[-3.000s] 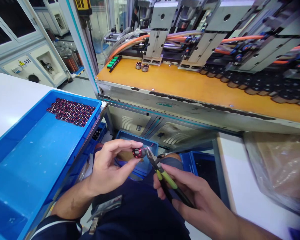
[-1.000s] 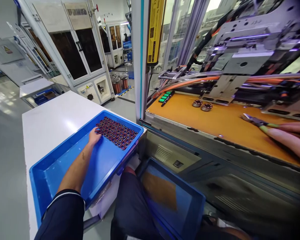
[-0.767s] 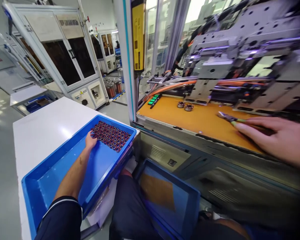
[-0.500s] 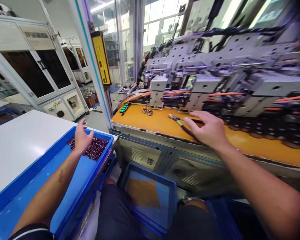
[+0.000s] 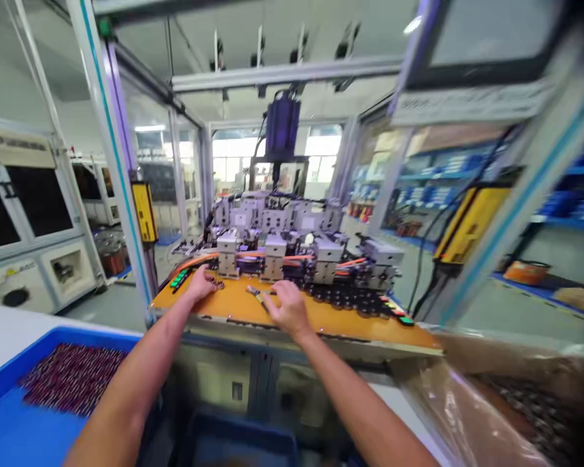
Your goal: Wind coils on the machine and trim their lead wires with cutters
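My left hand (image 5: 201,285) reaches over the left part of the orange work surface (image 5: 331,318), its fingers beside small round metal parts (image 5: 218,283). Whether it grips one of them is hidden. My right hand (image 5: 288,307) rests at the pliers (image 5: 257,296), over their dark handles; the silver jaws point to the back left. Its fingers look loosely bent, and blur hides whether they close on the handles. Behind both hands stands a row of metal machine blocks (image 5: 274,256) with orange tubes. A green and black strip (image 5: 180,279) lies at the surface's left end.
At the lower left a blue tray (image 5: 10,428) holds a heap of small dark red parts (image 5: 75,376). A plastic-lined box (image 5: 448,395) with dark parts is at the lower right. Yellow sensor bars (image 5: 145,211) flank the machine frame. Another blue bin (image 5: 238,441) sits below.
The view has turned right and up. My left hand has moved from above the blue tray to the small metal parts on the orange surface. My right hand stays at the pliers.
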The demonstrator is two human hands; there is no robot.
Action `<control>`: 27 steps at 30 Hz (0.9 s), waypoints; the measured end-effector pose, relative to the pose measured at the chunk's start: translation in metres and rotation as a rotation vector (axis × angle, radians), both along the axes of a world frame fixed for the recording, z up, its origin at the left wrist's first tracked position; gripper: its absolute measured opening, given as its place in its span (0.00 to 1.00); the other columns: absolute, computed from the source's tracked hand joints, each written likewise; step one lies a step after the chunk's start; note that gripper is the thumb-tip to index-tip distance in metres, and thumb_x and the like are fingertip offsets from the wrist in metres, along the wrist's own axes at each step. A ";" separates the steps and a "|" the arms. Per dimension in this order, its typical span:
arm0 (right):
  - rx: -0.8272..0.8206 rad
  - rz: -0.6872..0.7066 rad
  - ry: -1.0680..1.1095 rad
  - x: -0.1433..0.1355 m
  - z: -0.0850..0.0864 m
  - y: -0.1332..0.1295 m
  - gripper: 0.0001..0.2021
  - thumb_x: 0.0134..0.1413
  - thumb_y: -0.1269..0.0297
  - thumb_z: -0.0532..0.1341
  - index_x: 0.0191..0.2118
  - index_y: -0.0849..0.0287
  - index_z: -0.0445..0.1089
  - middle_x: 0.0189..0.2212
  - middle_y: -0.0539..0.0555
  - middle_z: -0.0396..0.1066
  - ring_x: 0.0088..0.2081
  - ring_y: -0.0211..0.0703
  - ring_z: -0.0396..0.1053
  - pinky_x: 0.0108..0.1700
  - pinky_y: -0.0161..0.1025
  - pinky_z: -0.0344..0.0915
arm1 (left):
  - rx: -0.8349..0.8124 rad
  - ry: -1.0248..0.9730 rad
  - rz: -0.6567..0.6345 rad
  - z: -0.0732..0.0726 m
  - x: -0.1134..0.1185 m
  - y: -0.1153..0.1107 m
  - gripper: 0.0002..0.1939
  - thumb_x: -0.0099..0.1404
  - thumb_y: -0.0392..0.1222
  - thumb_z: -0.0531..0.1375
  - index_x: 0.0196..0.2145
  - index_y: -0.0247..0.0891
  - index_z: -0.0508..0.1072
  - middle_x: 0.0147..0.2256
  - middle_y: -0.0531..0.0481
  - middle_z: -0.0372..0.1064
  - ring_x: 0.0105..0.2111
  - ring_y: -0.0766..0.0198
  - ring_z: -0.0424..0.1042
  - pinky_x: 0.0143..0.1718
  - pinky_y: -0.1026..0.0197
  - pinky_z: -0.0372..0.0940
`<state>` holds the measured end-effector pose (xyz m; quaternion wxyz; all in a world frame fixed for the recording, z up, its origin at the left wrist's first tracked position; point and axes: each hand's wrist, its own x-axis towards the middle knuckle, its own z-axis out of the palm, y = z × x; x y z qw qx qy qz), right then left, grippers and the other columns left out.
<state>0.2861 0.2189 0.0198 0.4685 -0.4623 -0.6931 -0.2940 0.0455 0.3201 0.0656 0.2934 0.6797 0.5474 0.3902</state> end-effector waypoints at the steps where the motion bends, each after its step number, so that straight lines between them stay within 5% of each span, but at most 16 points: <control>1: 0.007 -0.007 -0.006 -0.001 0.001 0.002 0.14 0.64 0.55 0.58 0.40 0.63 0.68 0.36 0.52 0.69 0.37 0.39 0.68 0.40 0.40 0.69 | -0.013 -0.008 -0.037 0.001 0.000 0.001 0.17 0.68 0.44 0.59 0.52 0.35 0.69 0.48 0.43 0.70 0.43 0.58 0.73 0.43 0.51 0.72; 11: -0.199 -0.012 0.073 -0.004 0.000 0.003 0.12 0.65 0.57 0.59 0.43 0.62 0.69 0.40 0.54 0.70 0.41 0.40 0.70 0.44 0.42 0.71 | -0.045 0.018 -0.158 -0.012 -0.004 -0.009 0.16 0.68 0.44 0.59 0.51 0.34 0.69 0.46 0.44 0.71 0.42 0.60 0.74 0.42 0.52 0.72; 21: -0.351 0.001 0.076 0.001 -0.007 0.003 0.14 0.65 0.56 0.59 0.42 0.63 0.70 0.38 0.54 0.71 0.39 0.39 0.71 0.43 0.42 0.71 | 0.090 -0.067 0.074 -0.023 -0.013 -0.032 0.19 0.64 0.40 0.63 0.52 0.35 0.68 0.40 0.48 0.72 0.37 0.61 0.73 0.43 0.52 0.70; 27: -0.265 0.105 0.161 -0.002 0.005 -0.005 0.14 0.64 0.56 0.59 0.38 0.64 0.70 0.35 0.54 0.71 0.37 0.40 0.71 0.42 0.43 0.70 | 0.224 -0.230 0.094 -0.011 -0.046 -0.097 0.38 0.53 0.29 0.65 0.59 0.38 0.58 0.38 0.50 0.72 0.32 0.67 0.74 0.40 0.60 0.70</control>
